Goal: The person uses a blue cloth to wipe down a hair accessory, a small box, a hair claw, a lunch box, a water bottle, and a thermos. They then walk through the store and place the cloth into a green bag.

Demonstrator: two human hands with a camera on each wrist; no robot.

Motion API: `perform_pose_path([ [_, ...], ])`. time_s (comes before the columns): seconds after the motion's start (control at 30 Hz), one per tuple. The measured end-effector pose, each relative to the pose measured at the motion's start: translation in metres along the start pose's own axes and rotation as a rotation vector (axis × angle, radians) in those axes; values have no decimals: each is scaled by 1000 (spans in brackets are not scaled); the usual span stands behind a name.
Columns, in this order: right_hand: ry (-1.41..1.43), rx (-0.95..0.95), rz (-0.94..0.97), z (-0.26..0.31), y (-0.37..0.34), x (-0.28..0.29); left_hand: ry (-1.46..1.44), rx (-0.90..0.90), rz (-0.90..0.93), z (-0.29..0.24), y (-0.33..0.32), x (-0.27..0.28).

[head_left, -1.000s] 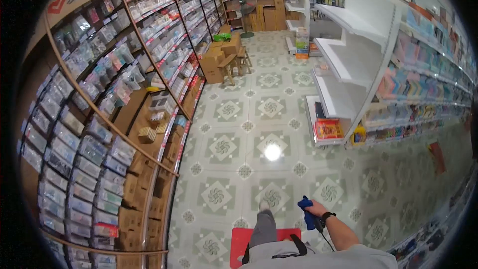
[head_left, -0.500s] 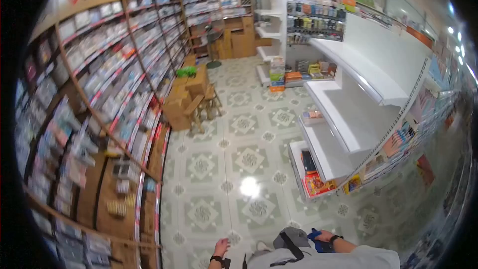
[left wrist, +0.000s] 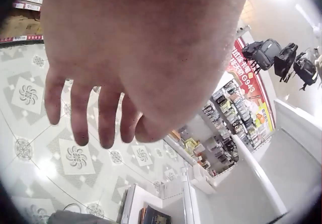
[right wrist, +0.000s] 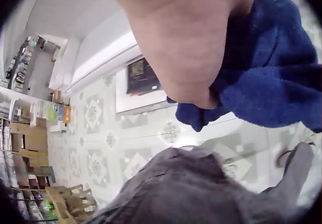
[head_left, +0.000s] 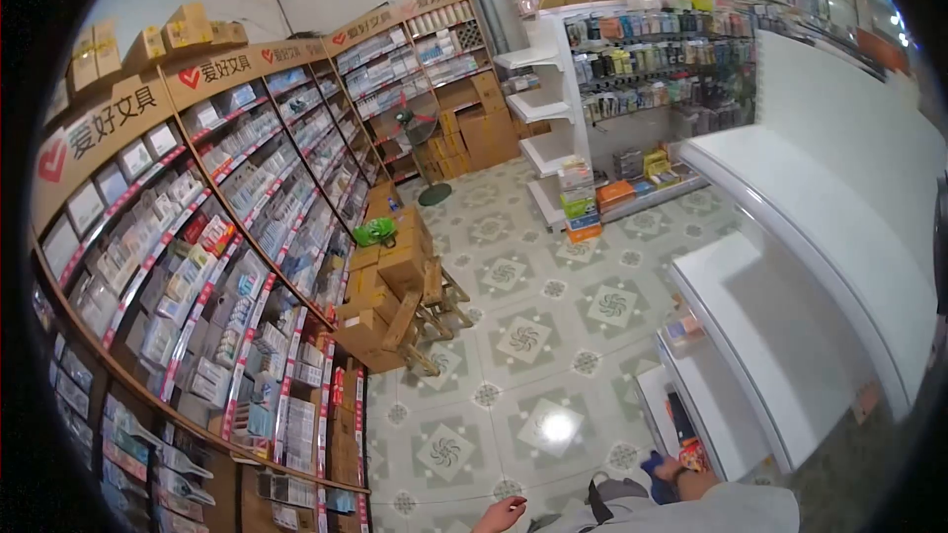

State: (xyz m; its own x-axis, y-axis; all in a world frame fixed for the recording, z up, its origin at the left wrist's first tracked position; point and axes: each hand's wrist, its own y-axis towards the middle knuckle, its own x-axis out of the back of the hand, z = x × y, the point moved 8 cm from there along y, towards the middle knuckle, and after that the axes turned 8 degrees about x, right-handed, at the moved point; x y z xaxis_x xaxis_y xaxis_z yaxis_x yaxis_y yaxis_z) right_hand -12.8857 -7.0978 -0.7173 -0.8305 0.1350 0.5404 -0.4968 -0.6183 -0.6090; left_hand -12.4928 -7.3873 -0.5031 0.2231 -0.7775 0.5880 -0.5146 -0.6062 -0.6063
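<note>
A dark blue cloth [right wrist: 276,73] is bunched in my right hand [head_left: 686,481], which grips it low at the bottom of the head view. Folds of the cloth hang past the fingers in the right wrist view. My left hand [head_left: 502,514] hangs at the lower edge of the head view and holds nothing. In the left wrist view its fingers [left wrist: 106,118] are extended and slightly spread over the tiled floor. Close beside the right hand are the white shelves [head_left: 731,311] of a display rack.
Tall stocked shelving [head_left: 237,266] lines the left side. Cardboard boxes [head_left: 370,321] and wooden stools [head_left: 407,328] stand along it, with a fan [head_left: 425,153] behind. A further rack [head_left: 652,69] holds hanging goods at the back. Patterned tile floor [head_left: 523,336] runs between the racks.
The head view has tilted up and moved forward, bringing the boxes, stools and white rack closer. My left hand has come into view. The right hand still holds the cloth.
</note>
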Motion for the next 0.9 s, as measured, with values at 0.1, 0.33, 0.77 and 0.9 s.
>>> perform_pose_path([
  [0.1,54,192,25,235,41,94,-194,-2,-92,-47,29,45],
  [0.33,682,569,454,568,192,93,-557,-56,-354,-107,181,160],
  [0.77,1406,431,210,807,387,276,-500,-314,130,-370,502,425],
  [0.9,1549,347,177,819,494,315,-353,-448,155,-425,616,457],
])
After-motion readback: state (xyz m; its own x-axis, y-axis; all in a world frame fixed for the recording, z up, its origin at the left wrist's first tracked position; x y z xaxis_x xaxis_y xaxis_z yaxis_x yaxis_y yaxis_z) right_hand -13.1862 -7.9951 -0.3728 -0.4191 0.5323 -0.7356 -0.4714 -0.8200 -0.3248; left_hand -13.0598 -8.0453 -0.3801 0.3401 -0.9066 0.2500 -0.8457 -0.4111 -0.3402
